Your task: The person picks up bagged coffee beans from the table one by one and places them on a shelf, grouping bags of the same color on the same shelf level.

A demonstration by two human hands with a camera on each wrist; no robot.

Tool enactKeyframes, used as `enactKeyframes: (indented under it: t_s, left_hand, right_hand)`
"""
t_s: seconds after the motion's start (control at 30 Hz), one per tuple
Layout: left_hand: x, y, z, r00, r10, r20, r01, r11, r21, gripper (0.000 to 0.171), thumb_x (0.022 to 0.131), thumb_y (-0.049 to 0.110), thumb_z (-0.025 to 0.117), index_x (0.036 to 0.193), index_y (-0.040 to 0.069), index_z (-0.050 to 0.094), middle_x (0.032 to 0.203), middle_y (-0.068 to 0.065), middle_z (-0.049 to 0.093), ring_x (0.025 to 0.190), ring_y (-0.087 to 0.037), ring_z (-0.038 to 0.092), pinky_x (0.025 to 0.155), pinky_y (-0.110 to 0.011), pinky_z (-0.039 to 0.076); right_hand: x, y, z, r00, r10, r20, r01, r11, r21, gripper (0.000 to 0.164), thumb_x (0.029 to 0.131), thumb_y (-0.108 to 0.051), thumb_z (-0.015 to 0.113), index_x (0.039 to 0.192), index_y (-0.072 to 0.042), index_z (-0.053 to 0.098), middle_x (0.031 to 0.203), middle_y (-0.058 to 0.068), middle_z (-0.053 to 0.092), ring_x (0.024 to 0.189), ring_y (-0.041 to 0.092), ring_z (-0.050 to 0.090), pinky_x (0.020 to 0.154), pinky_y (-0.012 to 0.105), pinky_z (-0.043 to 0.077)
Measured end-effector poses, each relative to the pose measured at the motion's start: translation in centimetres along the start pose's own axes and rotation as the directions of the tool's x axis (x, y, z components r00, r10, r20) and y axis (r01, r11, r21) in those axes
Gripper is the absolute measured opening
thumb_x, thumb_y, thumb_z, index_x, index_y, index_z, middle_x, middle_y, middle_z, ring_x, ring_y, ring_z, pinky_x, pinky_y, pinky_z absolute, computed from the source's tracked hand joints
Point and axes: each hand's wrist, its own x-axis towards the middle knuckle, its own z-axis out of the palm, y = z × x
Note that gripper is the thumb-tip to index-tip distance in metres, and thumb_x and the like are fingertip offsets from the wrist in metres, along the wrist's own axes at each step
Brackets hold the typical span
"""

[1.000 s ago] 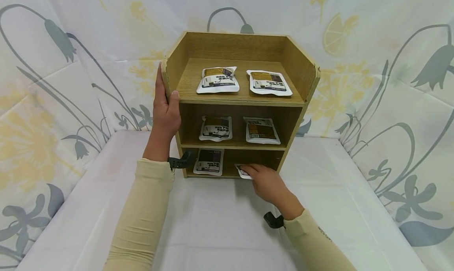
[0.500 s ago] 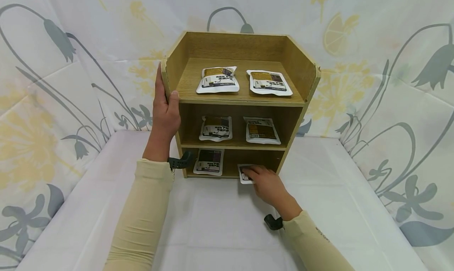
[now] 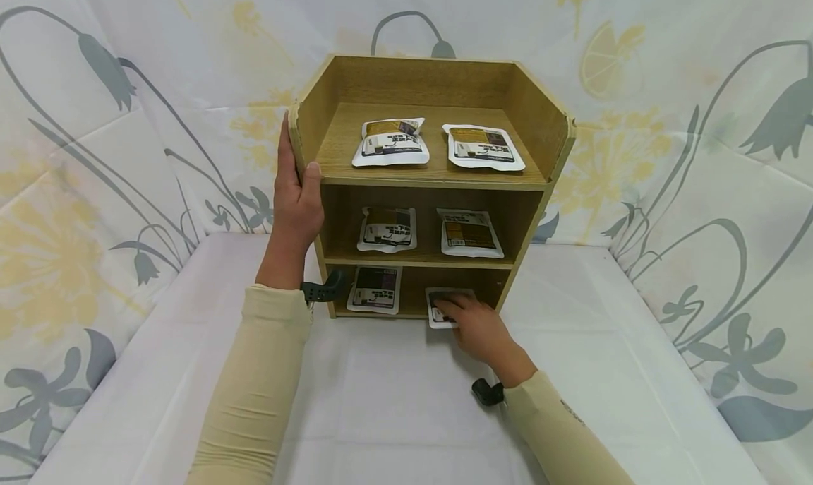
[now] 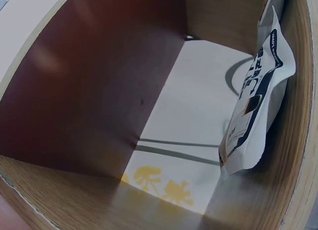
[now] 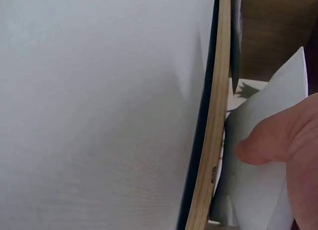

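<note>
My left hand (image 3: 298, 206) grips the left side panel of a three-tier wooden shelf (image 3: 432, 184), thumb at its front edge and fingers along the outside. At the bottom tier's right, my right hand (image 3: 483, 331) pinches a white-edged flat food pouch (image 3: 435, 322). Its fingers lie on the printed top; in the right wrist view the thumb (image 5: 266, 145) presses the plain white underside. The pouch overlaps the shelf's front lip. Left of it on that tier lies a dark-printed pouch (image 3: 375, 290).
Two pouches lie on the top tier, a left one (image 3: 390, 143) and a right one (image 3: 485, 147). The middle tier bears a left pouch (image 3: 387, 229) and a right pouch (image 3: 470, 234). White cloth (image 3: 394, 400) covers the table; a flower-patterned curtain (image 3: 190, 68) hangs behind.
The pouch in my right hand has flattened out from a tilt and shifted slightly, more of its top now showing inside the bottom tier. My left hand has stayed on the panel.
</note>
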Motion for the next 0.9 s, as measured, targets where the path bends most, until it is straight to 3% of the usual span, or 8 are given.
enactKeyframes:
  t_s: [0.33,0.6,0.9]
  left_hand:
    - [-0.1,0.1,0.0,1.000,-0.004,0.004,0.004,1.000,-0.006,0.064,0.101,0.010,0.031,0.157,0.015,0.003,0.160,-0.009,0.018,0.142,-0.024,0.028,0.116,-0.043,0.025]
    - [-0.1,0.2,0.0,1.000,-0.003,0.005,0.003,1.000,-0.014,0.063,0.100,0.009,0.031,0.157,0.013,0.003,0.160,-0.010,0.019,0.141,-0.024,0.029,0.115,-0.042,0.026]
    - [-0.2,0.3,0.0,1.000,0.007,-0.001,-0.007,1.000,-0.027,0.063,0.100,0.009,0.031,0.157,0.013,0.004,0.160,-0.010,0.018,0.142,-0.022,0.029,0.115,-0.041,0.027]
  right_hand:
    - [0.7,0.7,0.4,0.993,0.056,0.108,-0.061,0.997,0.041,0.050,0.084,-0.013,0.071,0.132,-0.016,0.060,0.135,0.011,0.057,0.117,0.030,0.059,0.090,0.044,0.051]
    - [1.3,1.3,0.4,0.973,0.113,0.203,-0.129,0.989,0.071,0.057,0.085,-0.024,0.062,0.141,-0.017,0.052,0.145,0.011,0.048,0.126,0.034,0.053,0.089,0.046,0.050]
    - [2.1,1.7,0.7,0.955,0.142,0.260,-0.176,0.978,0.113,0.060,0.088,-0.021,0.053,0.146,-0.014,0.045,0.152,0.013,0.040,0.130,0.036,0.048,0.093,0.047,0.048]
